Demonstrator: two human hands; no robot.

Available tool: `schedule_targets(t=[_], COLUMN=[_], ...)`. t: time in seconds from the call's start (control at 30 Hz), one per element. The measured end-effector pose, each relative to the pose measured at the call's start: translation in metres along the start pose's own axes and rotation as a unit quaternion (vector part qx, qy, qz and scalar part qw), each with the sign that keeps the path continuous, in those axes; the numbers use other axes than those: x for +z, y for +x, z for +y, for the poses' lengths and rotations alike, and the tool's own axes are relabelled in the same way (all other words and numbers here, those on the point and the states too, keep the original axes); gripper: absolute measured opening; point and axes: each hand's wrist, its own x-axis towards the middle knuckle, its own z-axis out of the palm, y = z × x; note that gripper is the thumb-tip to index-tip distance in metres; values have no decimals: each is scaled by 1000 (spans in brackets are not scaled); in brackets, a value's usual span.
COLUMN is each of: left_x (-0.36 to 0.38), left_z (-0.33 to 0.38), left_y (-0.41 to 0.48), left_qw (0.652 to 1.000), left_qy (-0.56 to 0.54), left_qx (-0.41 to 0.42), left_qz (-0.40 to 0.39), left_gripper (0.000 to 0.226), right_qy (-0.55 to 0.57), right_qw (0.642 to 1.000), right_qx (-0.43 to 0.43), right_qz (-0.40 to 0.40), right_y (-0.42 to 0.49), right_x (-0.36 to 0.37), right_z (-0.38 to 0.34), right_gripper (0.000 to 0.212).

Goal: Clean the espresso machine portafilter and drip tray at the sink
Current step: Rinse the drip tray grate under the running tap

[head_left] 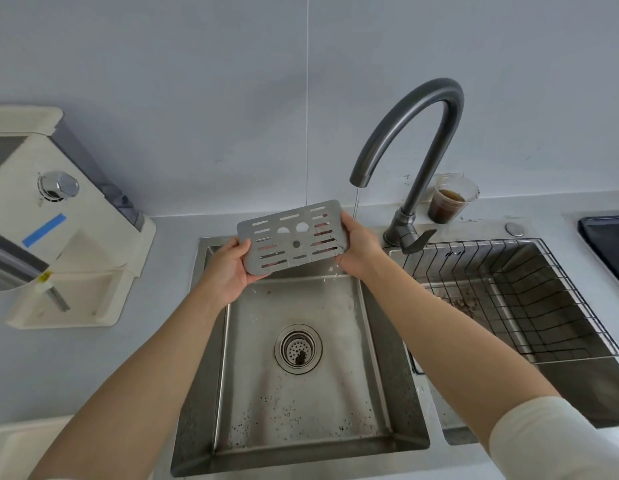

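Over the sink (197, 393) w/ grounds specks near you, your left hand (228, 268) & right hand (358, 249) grip the drip tray grate (290, 237) by its ends, fingers pinching both edges, tilted up beside the faucet (408, 133) stream.

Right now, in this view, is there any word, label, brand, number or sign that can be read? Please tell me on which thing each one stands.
No text can be read.
Blue tape on the cream espresso machine: blank.
Yellow tag low on its front: too small to read.
Drip tray grate, held by both hands over the sink: slots and holes only.
Plastic cup behind the faucet: no print visible.
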Motion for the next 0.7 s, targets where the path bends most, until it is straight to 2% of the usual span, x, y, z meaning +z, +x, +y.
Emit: schedule_targets(t=[0.3, 0.7], left_x=[7, 54], left_z=[9, -22], left_y=[5, 11], left_qw=[1000, 996], left_qy=[-5, -10], left_qx=[10, -42], left_qz=[-18, -75], left_gripper=[26, 25], right_qy=[24, 54], right_qw=[999, 998], right_qx=[-12, -22], right_qz=[-38, -33], right_y=[-1, -24], right_x=[2, -61], right_z=[-15, -28], right_gripper=[43, 46])
